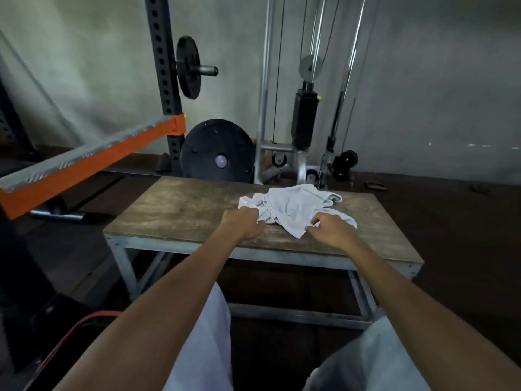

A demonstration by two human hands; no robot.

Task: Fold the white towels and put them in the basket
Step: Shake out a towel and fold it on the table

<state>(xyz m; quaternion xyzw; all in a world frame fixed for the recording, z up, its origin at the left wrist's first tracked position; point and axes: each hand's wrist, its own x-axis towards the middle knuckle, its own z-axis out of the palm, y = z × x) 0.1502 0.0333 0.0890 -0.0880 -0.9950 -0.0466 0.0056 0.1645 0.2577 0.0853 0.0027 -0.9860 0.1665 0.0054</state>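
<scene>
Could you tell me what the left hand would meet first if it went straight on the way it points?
The left hand grips the near-left edge of the crumpled white towel, so it would most likely push straight into its bunched folds on the table.

Looking down at a low wooden table (180,210) with a grey metal frame. Gripping the left edge of a crumpled white towel (296,206) with the left hand (244,224), fingers curled in. Pinching the near right part of the same towel with the right hand (331,231). Holding the towel bunched up on the table top, toward its far side. Looking past the table at a big black weight plate (217,150) standing on the floor beside a dark rack post (166,80) with holes. Seeing a smaller black plate (188,67) higher up on a peg, an orange bar (84,167) sticking out to the left, and a grey cable machine (306,119) by the wall.
</scene>
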